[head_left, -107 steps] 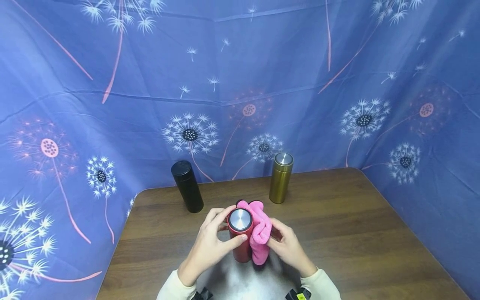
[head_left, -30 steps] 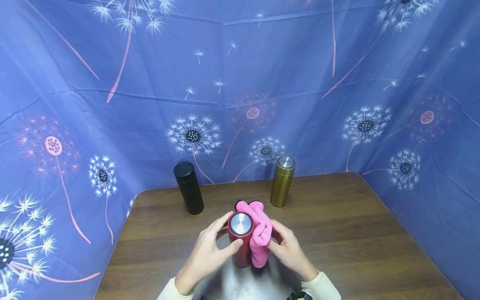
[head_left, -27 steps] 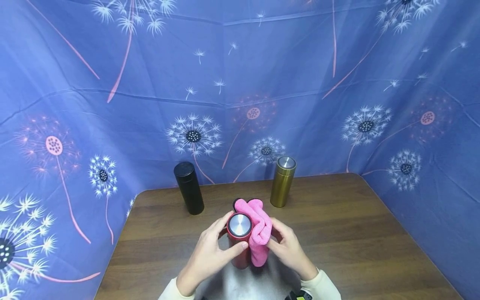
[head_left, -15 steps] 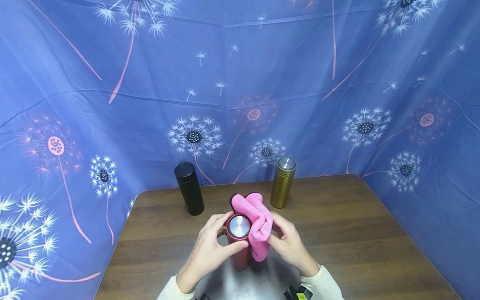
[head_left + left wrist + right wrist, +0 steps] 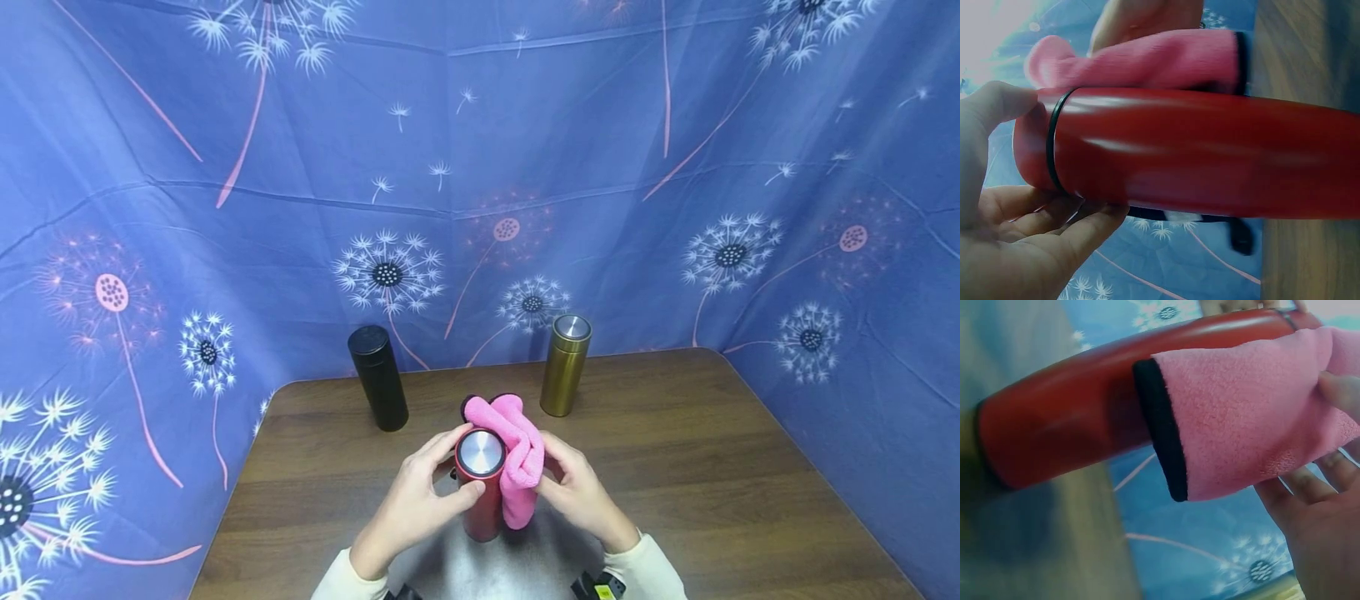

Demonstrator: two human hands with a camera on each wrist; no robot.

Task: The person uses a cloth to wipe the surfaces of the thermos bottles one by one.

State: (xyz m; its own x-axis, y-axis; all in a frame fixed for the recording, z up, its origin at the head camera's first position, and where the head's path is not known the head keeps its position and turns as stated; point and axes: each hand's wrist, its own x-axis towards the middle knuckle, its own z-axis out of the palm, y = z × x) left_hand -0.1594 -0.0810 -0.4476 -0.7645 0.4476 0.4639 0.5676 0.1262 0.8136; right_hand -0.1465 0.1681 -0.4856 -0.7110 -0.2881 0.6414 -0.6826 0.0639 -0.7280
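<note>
Red bottle (image 5: pixel 1197 153) pinched by left fingers (image 5: pixel 1088 237), touching pink cloth (image 5: pixel 1235 412) pinched by right fingers (image 5: pixel 1307 486)

Setting: a staged indoor recording booth, to judge by its make-up; whether it stands in a home, office or laboratory cannot be told. The wood-grain worktop (image 5: pixel 690 475), rounded at its far corners, is enclosed behind and on both sides by creased blue cloth (image 5: pixel 480 108) printed with dandelions (image 5: pixel 387 273), hung like a curtain. Black wrist-worn devices (image 5: pixel 587 586) show at the worktop's near side.
</note>
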